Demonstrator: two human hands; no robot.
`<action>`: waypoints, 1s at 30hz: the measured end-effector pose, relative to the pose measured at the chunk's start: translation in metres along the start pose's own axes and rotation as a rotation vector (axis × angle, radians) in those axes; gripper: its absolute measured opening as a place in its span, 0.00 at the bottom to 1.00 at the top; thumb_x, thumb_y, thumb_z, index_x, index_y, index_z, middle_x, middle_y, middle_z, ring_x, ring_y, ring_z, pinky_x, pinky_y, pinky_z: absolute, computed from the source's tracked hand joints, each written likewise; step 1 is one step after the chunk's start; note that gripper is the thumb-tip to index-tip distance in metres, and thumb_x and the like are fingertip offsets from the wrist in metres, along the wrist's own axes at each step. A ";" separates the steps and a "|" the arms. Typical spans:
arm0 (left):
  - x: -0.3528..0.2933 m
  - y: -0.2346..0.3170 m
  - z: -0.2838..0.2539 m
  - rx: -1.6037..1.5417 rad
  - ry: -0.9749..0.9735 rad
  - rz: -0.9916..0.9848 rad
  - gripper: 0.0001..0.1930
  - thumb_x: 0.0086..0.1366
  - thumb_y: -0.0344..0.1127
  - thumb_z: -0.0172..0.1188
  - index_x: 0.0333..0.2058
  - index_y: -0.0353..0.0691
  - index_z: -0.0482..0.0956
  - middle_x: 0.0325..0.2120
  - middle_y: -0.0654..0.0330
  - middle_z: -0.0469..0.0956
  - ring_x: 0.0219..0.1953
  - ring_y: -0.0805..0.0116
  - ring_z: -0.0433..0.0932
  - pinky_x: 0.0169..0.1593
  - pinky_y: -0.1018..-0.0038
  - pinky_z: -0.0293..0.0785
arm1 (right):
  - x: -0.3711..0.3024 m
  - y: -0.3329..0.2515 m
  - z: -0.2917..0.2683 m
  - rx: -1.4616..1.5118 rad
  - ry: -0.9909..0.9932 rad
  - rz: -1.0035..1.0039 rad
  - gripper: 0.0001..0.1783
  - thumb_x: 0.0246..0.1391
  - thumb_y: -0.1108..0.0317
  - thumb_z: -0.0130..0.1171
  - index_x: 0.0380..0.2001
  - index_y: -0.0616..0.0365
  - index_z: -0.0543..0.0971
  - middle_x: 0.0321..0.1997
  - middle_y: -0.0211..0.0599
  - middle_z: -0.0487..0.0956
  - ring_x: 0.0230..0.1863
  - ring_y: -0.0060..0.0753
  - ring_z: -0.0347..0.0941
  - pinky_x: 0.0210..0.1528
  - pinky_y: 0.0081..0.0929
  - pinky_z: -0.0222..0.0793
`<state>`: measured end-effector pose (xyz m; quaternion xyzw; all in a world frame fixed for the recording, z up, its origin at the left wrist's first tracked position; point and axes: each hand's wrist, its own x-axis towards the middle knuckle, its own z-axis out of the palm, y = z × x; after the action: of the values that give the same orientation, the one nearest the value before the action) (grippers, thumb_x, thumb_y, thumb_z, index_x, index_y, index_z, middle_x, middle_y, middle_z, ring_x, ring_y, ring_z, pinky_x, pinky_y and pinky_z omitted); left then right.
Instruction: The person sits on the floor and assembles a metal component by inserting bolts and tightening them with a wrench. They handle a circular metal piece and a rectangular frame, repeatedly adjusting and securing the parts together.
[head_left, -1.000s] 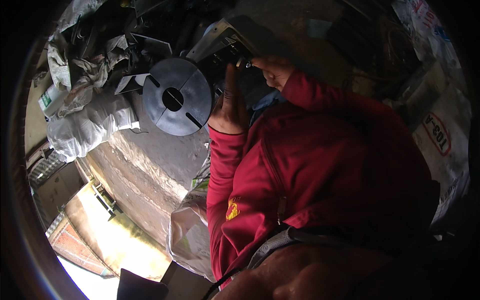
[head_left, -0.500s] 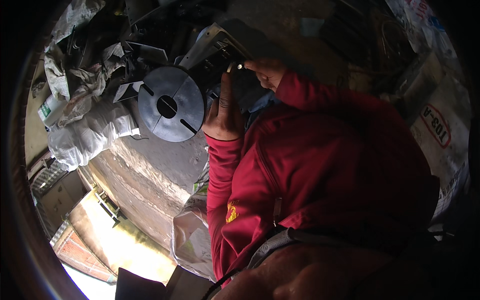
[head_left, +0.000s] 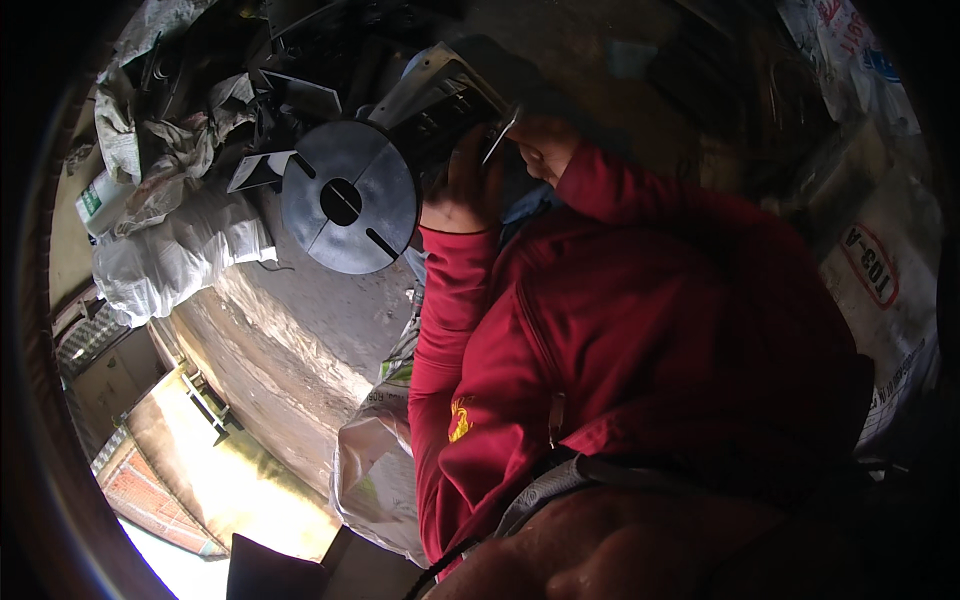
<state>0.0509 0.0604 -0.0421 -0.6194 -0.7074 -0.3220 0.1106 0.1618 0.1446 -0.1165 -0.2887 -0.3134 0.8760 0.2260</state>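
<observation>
A thin, shiny metal strip (head_left: pixel 501 136) stands at a slant between my two hands. My right hand (head_left: pixel 545 148) pinches its upper end with bent fingers. My left hand (head_left: pixel 460 195) is at the strip's lower end, its fingers up and closed against it, though shadow hides their tips. Just left of that hand is a round grey disc (head_left: pixel 310 215) with a dark central hole and two slots. Beyond my hands a pale, angled metal bracket-like part (head_left: pixel 425 85) rises beside dark machinery, whose details are lost in shadow.
Crumpled white sacks (head_left: pixel 185 255) and a white container with a green label (head_left: pixel 98 205) lie at the left. A pale plastic sack (head_left: pixel 375 460) stands by my left forearm. Large printed sacks (head_left: pixel 875 270) are at the right. Small flat plates (head_left: pixel 262 170) stick out beside the disc.
My left hand's raised forefinger has come down and its fingers have drawn into shadow. The metal piece has turned, so its long bright edge now shows. The view has shifted slightly.
</observation>
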 end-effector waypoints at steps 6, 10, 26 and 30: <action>-0.007 -0.003 0.019 0.048 -0.014 -0.134 0.10 0.50 0.40 0.63 0.33 0.51 0.80 0.20 0.61 0.79 0.19 0.62 0.78 0.21 0.71 0.71 | -0.001 0.004 -0.006 0.110 -0.015 0.038 0.10 0.53 0.60 0.56 0.32 0.54 0.75 0.13 0.19 0.61 0.11 0.12 0.51 0.14 0.16 0.44; -0.013 -0.009 0.025 0.039 -0.021 -0.113 0.12 0.48 0.38 0.63 0.35 0.51 0.81 0.23 0.62 0.79 0.20 0.63 0.78 0.23 0.71 0.72 | -0.005 0.000 -0.007 0.076 -0.024 0.088 0.18 0.55 0.61 0.53 0.47 0.56 0.75 0.15 0.18 0.62 0.14 0.12 0.52 0.16 0.14 0.47; -0.013 -0.006 0.022 -0.012 -0.098 -0.122 0.16 0.47 0.35 0.65 0.39 0.48 0.80 0.28 0.61 0.80 0.26 0.62 0.79 0.27 0.71 0.73 | 0.001 0.004 -0.008 0.167 0.000 0.080 0.07 0.52 0.62 0.58 0.26 0.52 0.76 0.14 0.19 0.64 0.09 0.12 0.52 0.11 0.16 0.45; -0.012 -0.007 0.022 -0.081 -0.020 -0.113 0.16 0.47 0.34 0.64 0.38 0.48 0.79 0.27 0.60 0.80 0.26 0.61 0.79 0.27 0.71 0.73 | 0.002 0.003 -0.008 0.110 0.014 0.090 0.07 0.53 0.61 0.57 0.28 0.52 0.78 0.14 0.19 0.64 0.09 0.12 0.53 0.12 0.16 0.45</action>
<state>0.0524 0.0633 -0.0677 -0.5858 -0.7287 -0.3496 0.0600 0.1652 0.1473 -0.1243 -0.2959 -0.2497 0.8991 0.2042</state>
